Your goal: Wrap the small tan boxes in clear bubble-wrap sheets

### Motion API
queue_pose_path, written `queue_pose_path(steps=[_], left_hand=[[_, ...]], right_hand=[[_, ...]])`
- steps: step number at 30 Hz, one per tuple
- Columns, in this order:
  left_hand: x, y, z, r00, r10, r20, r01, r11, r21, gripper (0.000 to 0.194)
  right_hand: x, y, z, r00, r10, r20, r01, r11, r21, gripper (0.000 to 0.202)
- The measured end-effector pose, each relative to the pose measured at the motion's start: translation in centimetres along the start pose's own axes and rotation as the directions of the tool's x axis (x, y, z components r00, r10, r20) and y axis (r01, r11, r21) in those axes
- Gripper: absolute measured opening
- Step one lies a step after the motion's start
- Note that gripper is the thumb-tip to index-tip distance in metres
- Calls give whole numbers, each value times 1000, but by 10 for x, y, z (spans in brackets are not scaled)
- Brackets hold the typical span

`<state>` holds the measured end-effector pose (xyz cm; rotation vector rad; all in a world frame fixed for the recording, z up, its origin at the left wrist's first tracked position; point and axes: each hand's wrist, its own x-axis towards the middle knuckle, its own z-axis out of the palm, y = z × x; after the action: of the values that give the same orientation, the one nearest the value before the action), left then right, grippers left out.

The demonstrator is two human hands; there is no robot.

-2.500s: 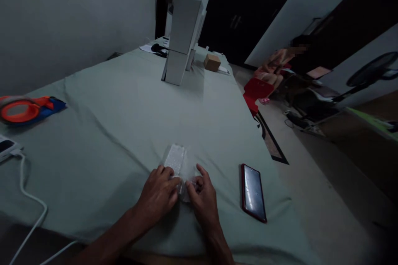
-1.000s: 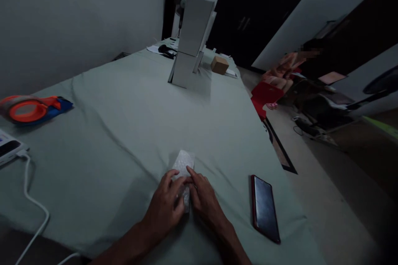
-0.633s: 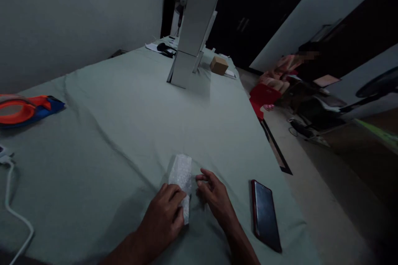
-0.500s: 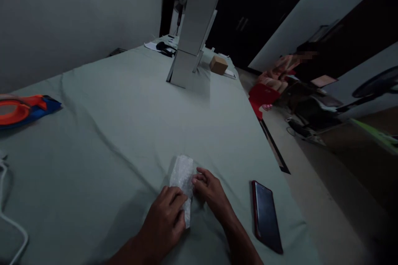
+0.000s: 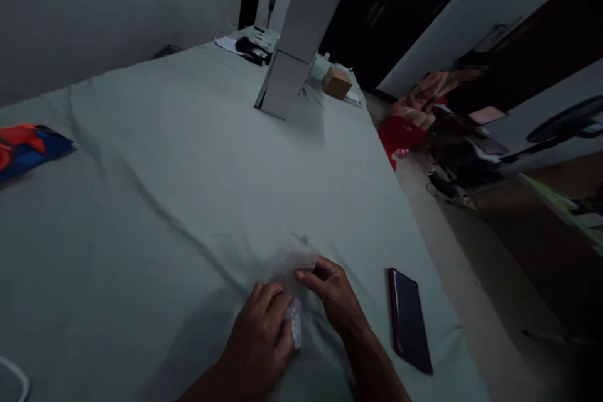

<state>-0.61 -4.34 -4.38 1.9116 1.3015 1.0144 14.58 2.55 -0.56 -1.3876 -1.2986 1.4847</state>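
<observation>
A small bundle of clear bubble wrap (image 5: 295,321) lies near the front of the cloth-covered table (image 5: 226,195). My left hand (image 5: 264,326) is closed over the bundle, fingers curled across its top and thumb along its side. With thumb and fingers, my right hand (image 5: 332,286) pinches the upper edge of a loose flap of the wrap, which is lifted and spread to the right. Whatever the wrap may contain is hidden. To the right of my hands lies a phone (image 5: 411,320) in a red-edged case.
An orange and blue object (image 5: 35,149) lies at the left edge, with a white cable (image 5: 16,377) below it. Farther back stand a tall white box-like column (image 5: 287,78) and a small brown box (image 5: 336,82). A person (image 5: 419,100) sits beyond the table's right side.
My right hand has taken hold of the wrap's edge and pulled a flap up and to the right. My left hand stays on the bundle. The view has shifted slightly.
</observation>
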Motion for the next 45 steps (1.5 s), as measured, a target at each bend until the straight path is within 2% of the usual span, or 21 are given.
queue_pose_path(steps=[4,9,12,14,16,18,21,26,28,30,32,34,36,38,39,41,45], left_hand=[[-3,-1,0,999,22,-38,-21,1000,18,33],[-9,-2,8,972,4,-233,23,994,111,41],[-8,-8,9,955,-34,-295,62,995,84,55],[-4,-15,7,957,-77,-281,88,996,25,70],[0,-21,3,976,-113,-187,104,993,-61,70],[4,-24,-2,991,-104,-80,91,985,-143,50],[7,-22,-9,995,-101,20,103,965,-239,20],[7,-17,-16,989,-124,78,142,940,-310,12],[8,-18,-15,990,-118,79,138,935,-327,11],[9,-19,-13,992,-112,62,126,934,-335,10],[10,-19,-12,993,-110,31,114,937,-330,11],[11,-17,-15,994,-110,-4,103,939,-329,12],[10,-14,-20,993,-116,32,119,916,-383,17],[8,-12,-26,982,-112,149,172,855,-489,28],[7,-11,-28,972,-103,210,202,819,-537,34],[5,-9,-30,956,-89,280,240,786,-570,47],[2,-8,-25,943,-174,283,298,821,-487,79]], right_hand=[[-23,3,3,995,-93,-21,91,994,-62,22],[-42,4,4,979,-201,-25,187,945,-268,22],[-45,5,5,956,-293,-4,274,897,-347,19],[-46,8,6,934,-356,18,337,863,-376,16],[-48,12,5,910,-412,54,397,822,-408,12],[-50,17,3,882,-461,102,453,765,-458,10],[-56,23,-2,826,-528,198,547,664,-510,22],[-66,36,-4,740,-580,342,652,490,-578,45],[-67,43,-1,725,-590,354,650,418,-635,55],[-65,48,3,723,-606,331,633,390,-669,54],[-61,49,7,720,-635,280,627,423,-655,48],[-56,46,10,749,-629,208,608,529,-592,38],[-53,42,11,837,-535,121,521,709,-475,27],[-51,40,12,934,-352,55,351,885,-305,22],[-50,40,12,963,-266,39,268,936,-230,25],[-48,42,12,985,-170,26,172,974,-150,31],[-49,47,14,986,-169,-4,166,971,-170,31]])
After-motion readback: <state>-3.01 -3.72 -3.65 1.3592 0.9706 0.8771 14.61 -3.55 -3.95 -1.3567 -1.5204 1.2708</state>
